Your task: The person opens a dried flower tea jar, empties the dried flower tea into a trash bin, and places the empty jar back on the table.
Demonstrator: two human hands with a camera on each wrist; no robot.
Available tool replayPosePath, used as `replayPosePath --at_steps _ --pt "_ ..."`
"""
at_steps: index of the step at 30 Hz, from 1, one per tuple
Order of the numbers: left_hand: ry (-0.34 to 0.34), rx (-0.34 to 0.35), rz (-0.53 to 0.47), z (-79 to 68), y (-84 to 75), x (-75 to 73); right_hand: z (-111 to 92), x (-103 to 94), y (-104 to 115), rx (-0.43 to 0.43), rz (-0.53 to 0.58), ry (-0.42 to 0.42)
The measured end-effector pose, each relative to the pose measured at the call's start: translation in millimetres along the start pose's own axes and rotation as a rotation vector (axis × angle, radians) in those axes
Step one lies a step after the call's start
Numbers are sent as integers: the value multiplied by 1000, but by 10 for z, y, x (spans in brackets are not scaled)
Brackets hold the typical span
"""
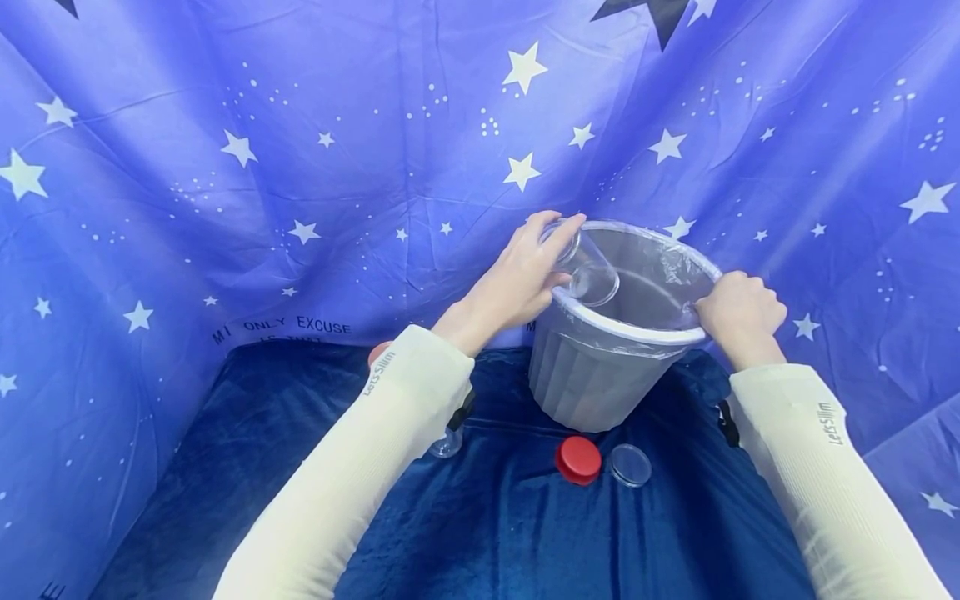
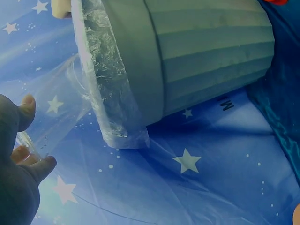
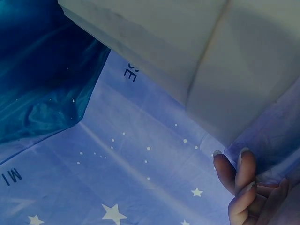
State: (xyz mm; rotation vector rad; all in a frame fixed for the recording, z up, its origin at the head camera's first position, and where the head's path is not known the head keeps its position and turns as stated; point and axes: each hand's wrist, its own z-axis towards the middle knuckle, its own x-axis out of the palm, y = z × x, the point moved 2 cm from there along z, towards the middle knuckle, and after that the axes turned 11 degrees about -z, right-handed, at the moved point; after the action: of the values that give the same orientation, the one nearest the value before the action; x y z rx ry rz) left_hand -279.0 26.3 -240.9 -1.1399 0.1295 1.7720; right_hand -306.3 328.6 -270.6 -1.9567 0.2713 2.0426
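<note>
My left hand [image 1: 525,271] grips the base end of a clear plastic jar [image 1: 596,279], which is tilted with its mouth over the opening of a grey trash bin [image 1: 600,379]. In the left wrist view the see-through jar [image 2: 56,96] reaches past the bin's rim. A thin clear liner [image 2: 110,70] is folded over that rim. My right hand [image 1: 742,317] holds the rim on the right side, fingers curled over it. The bin leans slightly. In the right wrist view the curled fingers [image 3: 248,187] show beside the bin's wall [image 3: 187,51].
A red lid [image 1: 579,460] and a clear round lid [image 1: 631,465] lie in front of the bin on the dark blue cloth [image 1: 487,517]. Partly behind my left sleeve are a clear container [image 1: 447,443] and something red [image 1: 378,352]. A starry curtain [image 1: 375,167] hangs behind.
</note>
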Motion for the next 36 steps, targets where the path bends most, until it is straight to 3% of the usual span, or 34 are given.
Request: replayPosePath --at_steps 24,30,36 --pt "-46 -37 -73 -153 87 -58 0 -6 -3 -14 3 4" --pt "-18 -101 -74 -196 130 -86 2 3 -5 -18 1 9" --pt "64 -213 -30 -228 145 -114 -2 -1 -4 -18 0 9"
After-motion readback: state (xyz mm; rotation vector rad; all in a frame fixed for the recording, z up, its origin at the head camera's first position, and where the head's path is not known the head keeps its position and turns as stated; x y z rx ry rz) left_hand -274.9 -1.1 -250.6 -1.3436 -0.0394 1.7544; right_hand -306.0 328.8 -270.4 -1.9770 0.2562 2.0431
